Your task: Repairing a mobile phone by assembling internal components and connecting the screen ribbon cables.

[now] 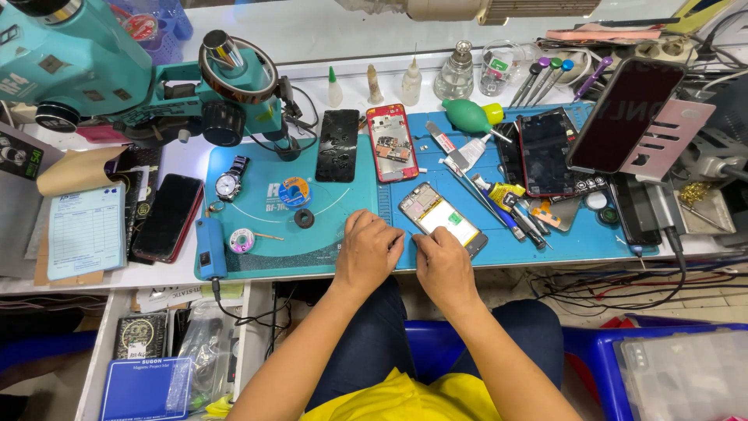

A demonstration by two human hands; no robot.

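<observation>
Both hands, my left hand (366, 251) curled empty beside my right hand (442, 265), are working on the opened phone (440, 217) near the counter's (257, 168) front edge, my right fingertips pinching its corner, needing delicate prying next.

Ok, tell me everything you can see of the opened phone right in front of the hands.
The opened phone lies flat and tilted on the blue work mat, back cover off. Inside show a pale yellow-white battery with a small green label and a darker board strip at the upper end, in a grey frame. The right hand touches its lower left edge; the left hand rests just beside it.
</observation>
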